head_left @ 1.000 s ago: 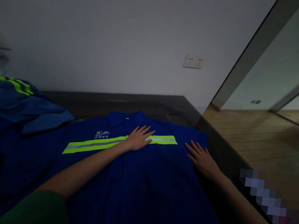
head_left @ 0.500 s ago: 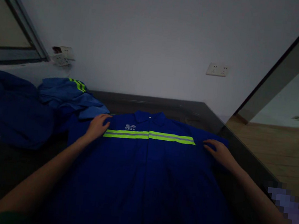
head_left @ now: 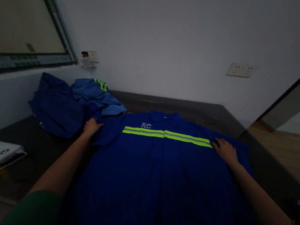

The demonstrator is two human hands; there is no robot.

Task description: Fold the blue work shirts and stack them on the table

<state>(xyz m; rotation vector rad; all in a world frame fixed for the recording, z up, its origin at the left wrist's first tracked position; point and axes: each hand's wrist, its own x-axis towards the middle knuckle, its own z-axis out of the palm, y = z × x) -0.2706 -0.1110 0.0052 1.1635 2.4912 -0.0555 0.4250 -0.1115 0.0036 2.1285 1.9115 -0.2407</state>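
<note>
Relative to the preceding frame, the left hand (head_left: pixel 91 127) has moved outward from beside the reflective stripe (head_left: pixel 144 132) to the end of the sleeve (head_left: pixel 111 131) of the blue shirt (head_left: pixel 132 168), spread face-up on the counter (head_left: pixel 207 114). The left grip is curled; whether it holds fabric cannot be determined. The right hand (head_left: pixel 226 151), now nearer the stripe, lies palm-down, grip wide.

A short, dark green sleeve (head_left: pixel 34 210) covers the upper left arm (head_left: pixel 59 169), and both hands (head_left: pixel 91 127) (head_left: pixel 226 151) are bare.
</note>
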